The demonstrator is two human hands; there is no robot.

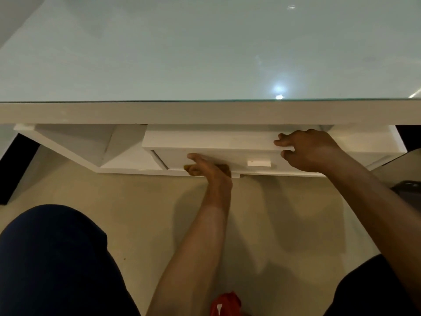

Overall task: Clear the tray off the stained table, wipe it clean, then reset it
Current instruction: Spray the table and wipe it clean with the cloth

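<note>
1. Under the near edge of the glass-topped table [205, 53], a white drawer [216, 153] stands partly pulled out, beside open white shelf compartments [75, 142] on its left.
2. The right hand [309, 151] grips the drawer's top right corner, fingers curled over the edge.
3. The left hand [205, 167] is lower, at the drawer's front bottom edge, one finger stretched along the face and the rest curled round a brownish-yellow thing, perhaps a cloth or sponge [224, 167]; I cannot tell which.
4. A small white rectangular pull [259, 163] sits on the drawer front between the two hands.
5. The tabletop shows only pale glass with light reflections; no tray is in view.
6. Below, the person's knees in dark fabric [52, 258] frame a beige floor [148, 213], and a red object [224, 304] lies at the bottom edge, between the forearms.
7. A dark object [407, 189] rests at the far right, partly cut off.
</note>
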